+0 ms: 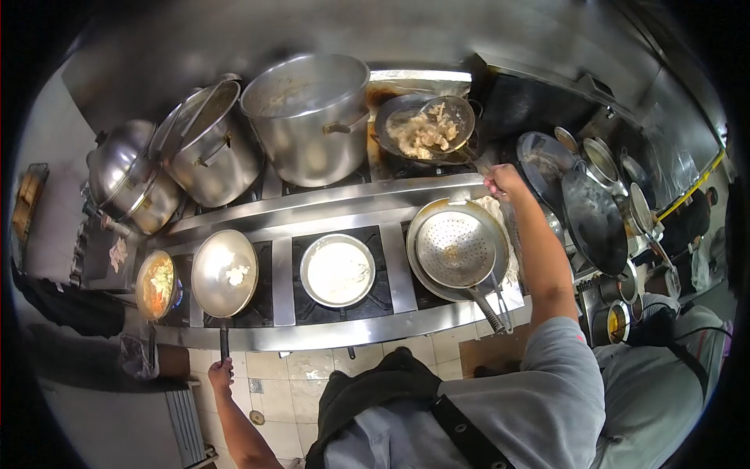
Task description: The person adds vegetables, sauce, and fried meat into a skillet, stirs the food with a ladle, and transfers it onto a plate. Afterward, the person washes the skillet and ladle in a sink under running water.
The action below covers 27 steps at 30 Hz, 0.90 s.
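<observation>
My left hand [222,375] is closed round the dark handle of a shiny frying pan [215,285], which is tilted over a front burner and holds a small pale clump of food [237,274]. Farther back on the right, my right hand [504,181] grips the long handle of what looks like a dark round skimmer [467,117], with browned food pieces [437,133] in it. The skimmer is over a dark wok [391,109] on the rear burner. Its bowl and the wok partly blend together, so their exact contact cannot be made out.
Tall steel pots [305,141] line the rear. A pan of white liquid [338,270], a pan of colourful food [156,285] over a blue flame, and a perforated strainer [455,248] sit along the front. Woks [594,219] hang right, near another person [656,383].
</observation>
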Motion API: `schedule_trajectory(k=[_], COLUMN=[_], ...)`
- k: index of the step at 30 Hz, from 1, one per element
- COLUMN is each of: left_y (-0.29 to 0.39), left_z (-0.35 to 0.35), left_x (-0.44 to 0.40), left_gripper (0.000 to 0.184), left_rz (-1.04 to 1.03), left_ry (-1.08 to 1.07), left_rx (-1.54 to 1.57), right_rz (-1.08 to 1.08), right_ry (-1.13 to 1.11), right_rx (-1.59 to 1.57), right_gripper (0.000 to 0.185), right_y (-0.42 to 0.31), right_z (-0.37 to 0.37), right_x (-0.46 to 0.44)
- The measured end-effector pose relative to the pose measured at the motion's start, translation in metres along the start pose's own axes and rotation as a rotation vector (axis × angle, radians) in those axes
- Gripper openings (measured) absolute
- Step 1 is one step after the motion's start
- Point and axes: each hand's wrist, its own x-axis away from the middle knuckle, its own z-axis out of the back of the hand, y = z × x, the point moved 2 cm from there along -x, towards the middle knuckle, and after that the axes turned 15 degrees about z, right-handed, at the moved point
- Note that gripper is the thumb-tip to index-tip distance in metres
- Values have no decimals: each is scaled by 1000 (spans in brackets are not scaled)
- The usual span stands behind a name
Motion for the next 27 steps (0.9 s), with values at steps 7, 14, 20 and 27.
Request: schedule_trajectory(k=[7,14,20,27], left_y=[1,5,0,2], left_z=[-2,0,1,-3], left_x=[8,13,14,22], left_gripper=[22,20,18,14], left_rz=[2,17,1,42], left_ry=[19,-12,-42,-9], left_rx=[19,-18,18,59], right_rz=[-144,-286,-262,-165], right_ry=[-110,-230,-216,-118], right_rx=[-68,-368,-478,-791], right_gripper=[14,12,9,11], right_y=[-25,-8,12,46], right_z=[26,1,-38,-60], right_x=[6,-10,-14,-19])
